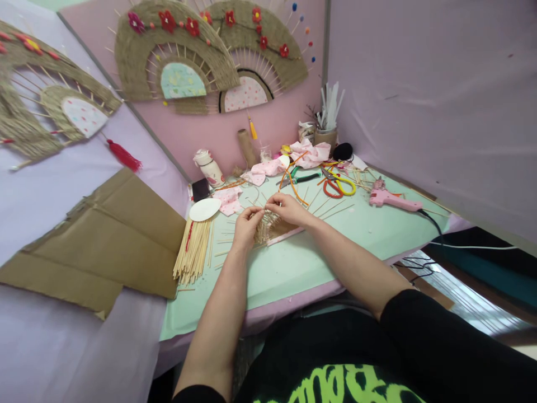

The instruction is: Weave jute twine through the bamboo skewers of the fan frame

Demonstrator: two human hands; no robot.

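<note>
A small half-round fan (283, 229) of brown card with thin sticks spreading outward lies on the table before me. Straw-coloured twine (263, 232) is woven around the sticks on its left part. My left hand (249, 223) is closed in a pinch on the twine at the fan's upper left. Right beside it, my right hand (286, 209) pinches the twine over the fan's top, fingertips nearly touching those of the left. The exact strand between the fingers is too small to make out. A pale pink strip edges the fan's straight side.
Left of the hands lie a bundle of sticks (194, 252), a white oval disc (205, 210) and large cardboard (96, 240). Behind are pliers (308, 178), scissors (344, 183) and pink cloth (310, 152). A pink glue gun (392, 198) with a cord lies right.
</note>
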